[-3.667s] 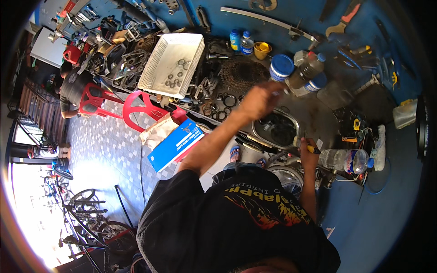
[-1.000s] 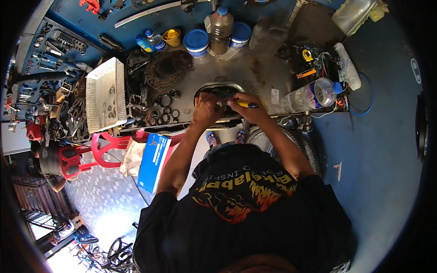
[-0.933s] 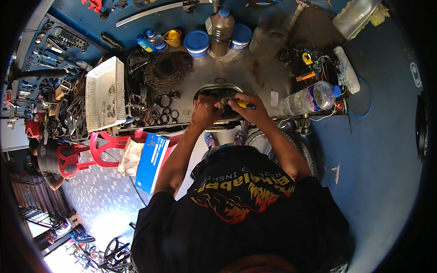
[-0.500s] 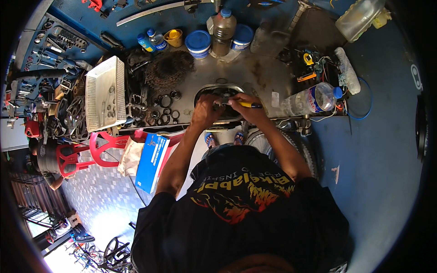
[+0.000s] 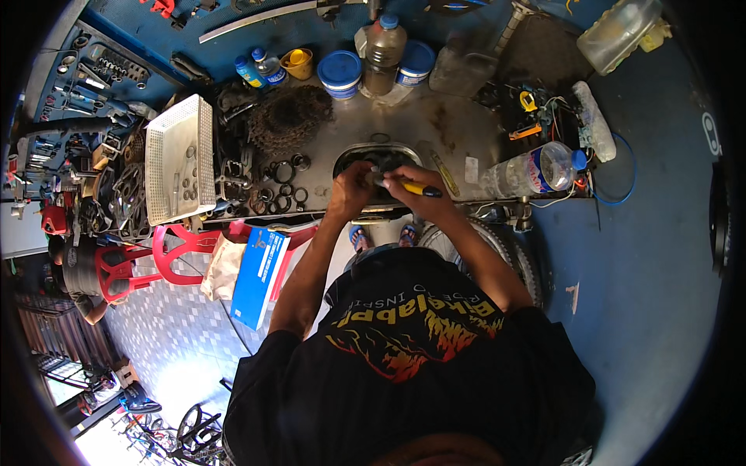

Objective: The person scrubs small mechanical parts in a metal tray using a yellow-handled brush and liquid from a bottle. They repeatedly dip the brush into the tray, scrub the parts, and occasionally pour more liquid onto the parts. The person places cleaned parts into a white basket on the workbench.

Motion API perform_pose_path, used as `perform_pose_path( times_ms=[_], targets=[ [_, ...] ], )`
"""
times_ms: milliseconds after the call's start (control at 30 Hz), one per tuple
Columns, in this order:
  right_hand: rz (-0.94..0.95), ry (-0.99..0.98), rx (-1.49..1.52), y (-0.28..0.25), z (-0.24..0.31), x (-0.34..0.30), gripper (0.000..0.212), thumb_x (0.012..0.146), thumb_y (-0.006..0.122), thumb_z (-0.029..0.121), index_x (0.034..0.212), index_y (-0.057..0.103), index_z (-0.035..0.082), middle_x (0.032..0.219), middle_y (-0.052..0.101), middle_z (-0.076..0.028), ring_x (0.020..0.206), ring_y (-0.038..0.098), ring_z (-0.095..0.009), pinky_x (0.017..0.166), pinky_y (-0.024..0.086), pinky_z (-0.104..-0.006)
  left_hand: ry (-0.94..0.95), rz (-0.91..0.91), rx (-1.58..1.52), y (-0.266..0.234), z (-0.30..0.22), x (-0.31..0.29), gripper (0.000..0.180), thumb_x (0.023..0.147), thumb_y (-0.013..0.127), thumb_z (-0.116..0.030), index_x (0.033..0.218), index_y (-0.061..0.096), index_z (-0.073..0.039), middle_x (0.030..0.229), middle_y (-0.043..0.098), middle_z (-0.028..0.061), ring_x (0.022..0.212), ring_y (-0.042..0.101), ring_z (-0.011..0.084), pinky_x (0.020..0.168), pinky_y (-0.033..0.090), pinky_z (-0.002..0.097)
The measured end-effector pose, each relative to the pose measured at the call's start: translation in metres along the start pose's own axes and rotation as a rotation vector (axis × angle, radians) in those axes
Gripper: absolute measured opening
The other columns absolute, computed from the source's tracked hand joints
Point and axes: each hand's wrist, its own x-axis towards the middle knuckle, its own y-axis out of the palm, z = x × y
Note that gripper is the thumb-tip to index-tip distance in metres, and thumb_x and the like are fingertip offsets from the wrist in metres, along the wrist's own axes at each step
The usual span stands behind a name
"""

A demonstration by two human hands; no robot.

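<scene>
Both my hands are over a dark-filled, metal-rimmed tray (image 5: 404, 147) at the front of the metal bench (image 5: 420, 120). In my right hand (image 5: 416, 178) is a tool with a yellow and black handle (image 5: 424, 189); its working end points left and is too small to name. My left hand (image 5: 352, 189) has its fingers pinched together at the tip of that tool, on a small part I cannot make out. A thin yellow-green strip (image 5: 445, 172) lies on the bench just right of my right hand.
Left of the tray are several black rings (image 5: 285, 189), a stack of bicycle sprockets (image 5: 287, 120) and a white perforated basket (image 5: 155, 175). Tubs (image 5: 339, 71) and bottles stand behind. A large clear bottle (image 5: 517, 175) lies right. A red chair (image 5: 183, 256) with a blue box (image 5: 260, 278) stands left.
My right hand has shifted slightly and turned, with the tool's handle tilting down to the right. The yellow-green strip beside it has come into view. My left hand remains close to the tool's tip.
</scene>
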Motion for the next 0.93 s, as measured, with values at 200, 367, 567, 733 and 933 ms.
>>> perform_pose_path(
  times_ms=[200, 367, 567, 733, 933],
  targets=[
    [0.001, 0.105, 0.027, -0.001, 0.000, 0.004, 0.024, 0.099, 0.078, 0.023, 0.106, 0.075, 0.000, 0.088, 0.076, -0.005, 0.084, 0.068, -0.006, 0.077, 0.054, -0.0262, -0.036, 0.035, 0.001, -0.007, 0.004, -0.003, 0.037, 0.087, 0.081, -0.014, 0.121, 0.073, -0.005, 0.086, 0.073, 0.0108, 0.080, 0.072, 0.0204, 0.075, 0.058, 0.0366],
    [-0.072, 0.099, -0.063, -0.008, -0.007, 0.014, 0.027, 0.100, 0.077, 0.025, 0.109, 0.075, 0.000, 0.092, 0.076, -0.004, 0.086, 0.067, -0.006, 0.077, 0.054, -0.0259, -0.009, 0.060, 0.031, -0.004, -0.001, -0.005, 0.040, 0.088, 0.082, -0.018, 0.123, 0.072, -0.003, 0.090, 0.075, 0.0130, 0.084, 0.075, 0.0222, 0.076, 0.058, 0.0380],
    [-0.028, 0.129, -0.017, -0.007, -0.012, 0.006, 0.026, 0.099, 0.078, 0.026, 0.107, 0.075, 0.002, 0.090, 0.078, -0.007, 0.086, 0.071, -0.009, 0.078, 0.055, -0.0277, -0.074, 0.094, -0.074, 0.000, -0.003, -0.009, 0.038, 0.090, 0.080, -0.011, 0.125, 0.070, -0.001, 0.093, 0.074, 0.0125, 0.085, 0.075, 0.0183, 0.067, 0.061, 0.0336],
    [-0.027, 0.246, -0.340, -0.020, -0.032, 0.005, 0.029, 0.100, 0.076, 0.030, 0.115, 0.076, 0.004, 0.088, 0.077, -0.003, 0.083, 0.069, -0.007, 0.074, 0.053, -0.0276, -0.110, 0.069, -0.511, 0.007, 0.011, -0.013, 0.042, 0.091, 0.077, 0.000, 0.131, 0.063, -0.002, 0.097, 0.072, 0.0110, 0.081, 0.073, 0.0158, 0.067, 0.064, 0.0297],
    [0.091, 0.057, -0.230, -0.023, -0.057, -0.010, 0.045, 0.096, 0.076, 0.042, 0.132, 0.073, 0.016, 0.115, 0.078, -0.019, 0.112, 0.076, -0.029, 0.095, 0.058, -0.0402, -0.139, 0.179, -0.270, 0.000, 0.027, -0.009, 0.053, 0.092, 0.075, 0.001, 0.141, 0.055, -0.005, 0.122, 0.068, 0.0160, 0.097, 0.077, 0.0184, 0.072, 0.066, 0.0335]
  ],
)
